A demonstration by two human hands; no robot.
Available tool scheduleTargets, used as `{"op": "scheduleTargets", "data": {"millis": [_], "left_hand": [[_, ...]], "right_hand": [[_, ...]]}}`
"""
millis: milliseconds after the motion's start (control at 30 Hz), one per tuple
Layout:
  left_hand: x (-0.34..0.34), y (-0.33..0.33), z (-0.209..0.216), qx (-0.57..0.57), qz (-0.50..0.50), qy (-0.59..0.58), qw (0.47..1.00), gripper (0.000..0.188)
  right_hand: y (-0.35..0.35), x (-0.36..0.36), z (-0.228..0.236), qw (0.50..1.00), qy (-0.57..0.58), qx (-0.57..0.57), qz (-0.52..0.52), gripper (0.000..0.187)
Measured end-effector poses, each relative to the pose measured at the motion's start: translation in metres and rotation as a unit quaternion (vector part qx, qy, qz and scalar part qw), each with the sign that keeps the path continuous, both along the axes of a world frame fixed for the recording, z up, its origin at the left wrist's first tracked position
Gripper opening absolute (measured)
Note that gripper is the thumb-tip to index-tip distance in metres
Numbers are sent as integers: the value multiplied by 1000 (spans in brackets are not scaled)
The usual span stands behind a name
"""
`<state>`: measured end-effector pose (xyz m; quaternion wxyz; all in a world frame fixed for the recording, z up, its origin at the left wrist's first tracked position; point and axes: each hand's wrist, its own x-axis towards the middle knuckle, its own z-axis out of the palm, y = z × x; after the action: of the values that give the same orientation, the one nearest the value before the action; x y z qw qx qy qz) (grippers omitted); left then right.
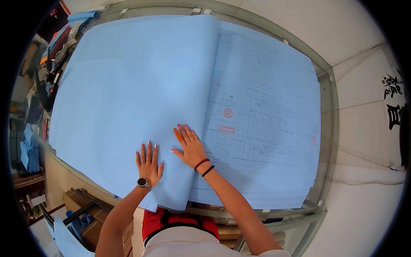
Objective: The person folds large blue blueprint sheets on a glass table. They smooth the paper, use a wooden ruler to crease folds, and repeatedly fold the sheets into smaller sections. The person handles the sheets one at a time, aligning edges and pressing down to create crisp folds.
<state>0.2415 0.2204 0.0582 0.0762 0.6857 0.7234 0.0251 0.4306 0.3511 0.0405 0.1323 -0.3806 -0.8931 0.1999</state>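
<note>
A large pale-blue sheet [124, 85] lies turned over to the left, its blank side up, with a soft fold along its right edge. To the right of that fold is a stack of printed drawing sheets [269, 94] with fine lines and red stamps. My left hand [149, 168] rests flat on the blank sheet, fingers spread, a watch on its wrist. Close to the fold, my right hand [190, 147] also lies on the blank sheet with its fingers stretched out. One of its fingers wears an orange cover, and two beaded bracelets circle the wrist. Neither hand grips anything.
The sheets cover most of a glass-topped table [329, 141] with a metal frame. Tools and papers crowd its far left end, near a blue roll [82, 16]. Folded blue sheets [29, 150] stand at the left, and cardboard boxes [92, 227] sit below at lower left.
</note>
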Motion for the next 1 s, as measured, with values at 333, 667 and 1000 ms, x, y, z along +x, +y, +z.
{"op": "scheduleTargets", "data": {"millis": [333, 667, 1000], "left_hand": [[2, 3, 3, -13, 9, -16, 1000, 69], [0, 4, -1, -33, 19, -32, 999, 69], [-1, 1, -8, -62, 42, -55, 996, 65]], "right_hand": [[71, -3, -8, 998, -13, 51, -36, 75], [247, -9, -14, 996, -39, 56, -61, 79], [461, -23, -27, 987, 18, 134, -88, 78]]}}
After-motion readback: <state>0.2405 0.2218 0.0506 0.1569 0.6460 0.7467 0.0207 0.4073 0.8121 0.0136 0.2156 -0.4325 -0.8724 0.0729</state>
